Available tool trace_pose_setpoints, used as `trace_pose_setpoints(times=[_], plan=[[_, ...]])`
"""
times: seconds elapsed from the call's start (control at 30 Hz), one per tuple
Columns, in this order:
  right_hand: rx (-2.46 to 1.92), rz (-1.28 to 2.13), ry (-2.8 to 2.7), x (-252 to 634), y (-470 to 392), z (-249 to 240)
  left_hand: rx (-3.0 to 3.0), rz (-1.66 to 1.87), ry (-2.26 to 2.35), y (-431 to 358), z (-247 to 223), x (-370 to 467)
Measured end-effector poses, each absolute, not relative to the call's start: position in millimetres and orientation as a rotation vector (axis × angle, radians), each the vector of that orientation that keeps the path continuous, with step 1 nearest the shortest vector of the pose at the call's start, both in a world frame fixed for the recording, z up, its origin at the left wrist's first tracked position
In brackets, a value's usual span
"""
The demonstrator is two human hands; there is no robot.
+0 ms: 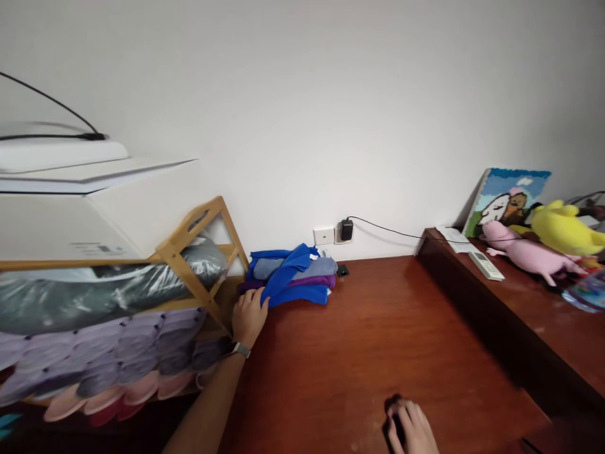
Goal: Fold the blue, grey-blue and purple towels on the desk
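A pile of folded cloths, blue, grey-blue and purple, lies against the wall at the back left of the brown wooden surface (359, 340). My left hand (249, 317), with a watch band on the wrist, is at the pile's front left corner, its fingers closed on the edge of the blue cloth (302, 293). Near the front edge of the view, my right hand (412, 427) is over the bare wood, away from the pile. Its fingers are slightly curled, with thumb and fingers apart and nothing seen between them.
A wooden rack (191, 271) with bagged items and a white box (99, 208) stands at left. Behind is a wall socket with a black plug (346, 229). A raised ledge at right holds a remote (486, 265), pink plush (527, 252), yellow plush (567, 230) and picture (513, 198).
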State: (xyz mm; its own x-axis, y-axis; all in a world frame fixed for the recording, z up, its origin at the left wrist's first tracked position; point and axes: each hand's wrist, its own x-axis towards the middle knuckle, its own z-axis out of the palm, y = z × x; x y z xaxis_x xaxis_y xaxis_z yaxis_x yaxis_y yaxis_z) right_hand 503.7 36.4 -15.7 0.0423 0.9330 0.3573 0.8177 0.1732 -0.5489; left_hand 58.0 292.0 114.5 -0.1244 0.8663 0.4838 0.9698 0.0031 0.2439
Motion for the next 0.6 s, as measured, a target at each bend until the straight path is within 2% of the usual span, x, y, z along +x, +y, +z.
trace_pose_setpoints(times=[0.13,0.27,0.47,0.6], plan=[[-1.636,0.184,-1.849,497.9,39.1,19.0,-1.885,-1.014,-2.059,252.3,131.4,83.0],[-1.701,0.110,-1.907,494.4,38.6,48.4,-1.992,-1.036,-2.021,193.4,136.8,120.0],[-1.763,0.069,-1.918,492.4,34.4,55.5,-2.148,-1.047,-1.943,93.5,105.2,165.1],[-1.758,0.068,-1.915,492.4,38.0,51.8,-2.063,-1.206,-1.959,65.0,70.1,173.1]])
